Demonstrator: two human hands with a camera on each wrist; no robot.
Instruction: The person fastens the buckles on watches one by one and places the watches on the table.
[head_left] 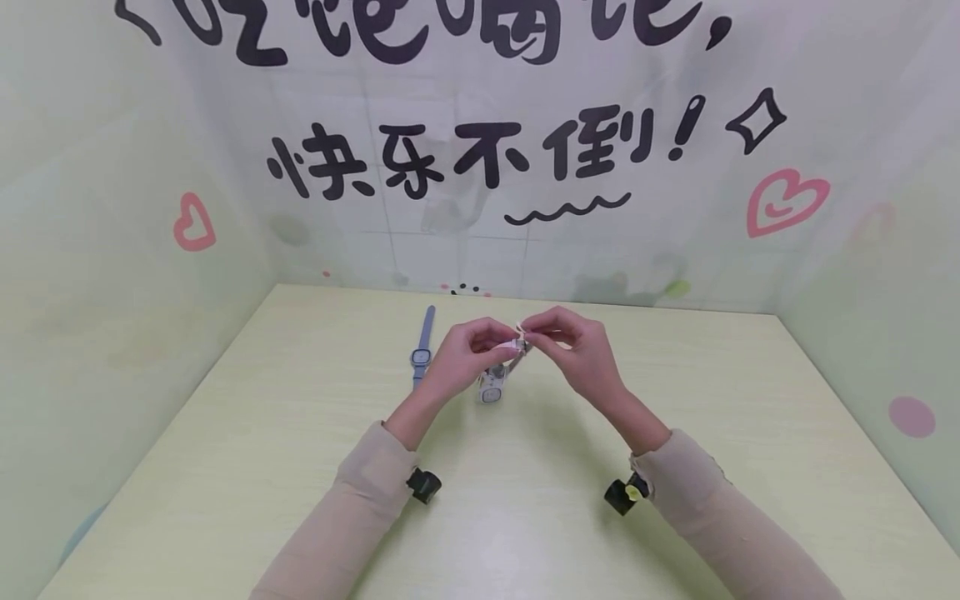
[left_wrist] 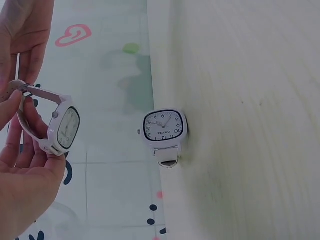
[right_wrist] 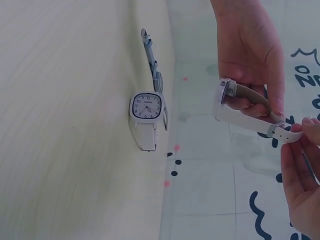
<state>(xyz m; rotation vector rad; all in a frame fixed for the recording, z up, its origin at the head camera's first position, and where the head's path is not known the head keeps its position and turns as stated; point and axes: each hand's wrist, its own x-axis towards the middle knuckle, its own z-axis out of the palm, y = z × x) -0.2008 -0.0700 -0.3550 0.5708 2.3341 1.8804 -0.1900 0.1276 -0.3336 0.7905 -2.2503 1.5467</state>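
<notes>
My left hand (head_left: 467,357) holds a white wristwatch (left_wrist: 69,127), its fingers inside the loop of the strap. The strap end passes through the buckle (right_wrist: 272,131), and my right hand (head_left: 581,350) pinches its holed tip (right_wrist: 291,136) between thumb and fingers. In the left wrist view the dial faces sideways, tilted. Below the hands, a second white wristwatch (head_left: 491,393) with a squarish dial stands on the table. To the left of my left hand lies a blue wristwatch (head_left: 422,357), its strap stretched out straight.
The pale wooden table (head_left: 525,517) runs back to a printed fabric wall (head_left: 465,250) with black lettering and pink hearts. Similar fabric panels stand on both sides. Black cameras (head_left: 425,485) are strapped to both wrists over beige sleeves (head_left: 337,517).
</notes>
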